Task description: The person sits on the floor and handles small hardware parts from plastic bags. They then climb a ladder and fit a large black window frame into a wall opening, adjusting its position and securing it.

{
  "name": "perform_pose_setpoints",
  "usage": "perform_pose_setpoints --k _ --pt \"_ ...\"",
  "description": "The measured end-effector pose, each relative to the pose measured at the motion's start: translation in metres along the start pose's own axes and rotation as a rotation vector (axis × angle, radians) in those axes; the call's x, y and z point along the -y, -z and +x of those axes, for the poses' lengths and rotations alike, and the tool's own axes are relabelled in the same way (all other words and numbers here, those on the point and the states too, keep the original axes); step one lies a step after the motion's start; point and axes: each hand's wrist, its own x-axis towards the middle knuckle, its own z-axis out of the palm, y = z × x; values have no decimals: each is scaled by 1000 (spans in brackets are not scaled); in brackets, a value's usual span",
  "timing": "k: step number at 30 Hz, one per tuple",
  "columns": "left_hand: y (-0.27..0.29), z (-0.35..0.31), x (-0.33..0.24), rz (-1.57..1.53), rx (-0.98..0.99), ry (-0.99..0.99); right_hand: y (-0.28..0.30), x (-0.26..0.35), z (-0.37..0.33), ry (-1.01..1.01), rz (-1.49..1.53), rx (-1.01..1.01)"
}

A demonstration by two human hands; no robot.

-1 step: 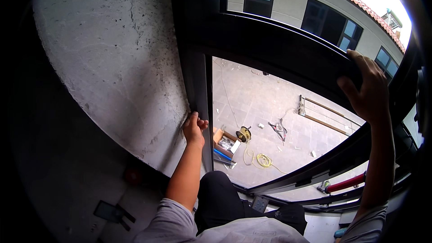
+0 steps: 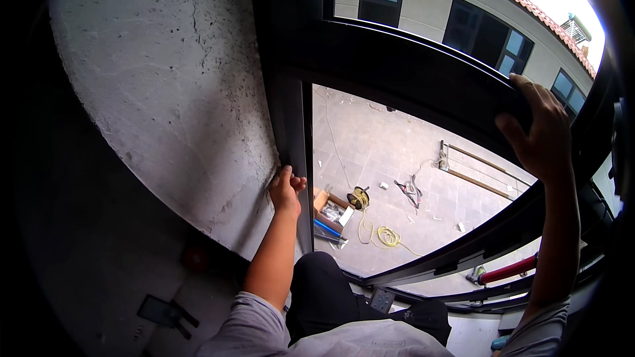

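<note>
A dark window frame (image 2: 423, 49) stands in front of me, its crossbar running from the plastered wall to the right. My left hand (image 2: 286, 192) is closed at the frame's left upright (image 2: 290, 116), beside the wall (image 2: 178, 86). Its fingers are curled and the thumb points up along the seam; whatever they may hold is hidden. On the right, my right hand (image 2: 544, 132) lies against the crossbar with thumb and fingers apart, the fingertips reaching its upper edge.
Below, through the opening, are a cable reel (image 2: 358, 198), a coil of yellow cable (image 2: 389, 236), an open box of parts (image 2: 333, 210) and long bars (image 2: 479, 182) on paving. A red tube-shaped thing (image 2: 509, 270) shows at lower right. A dark flat object (image 2: 159, 309) lies at lower left.
</note>
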Motion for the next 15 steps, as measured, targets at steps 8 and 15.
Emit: perform_pose_setpoints --k 8,15 --pt "-5 -5 -3 63 -18 -38 0 -1 -1 -3 2 -20" --pt "-17 -6 -11 1096 -85 -1032 -2 4 -1 -4 32 -29"
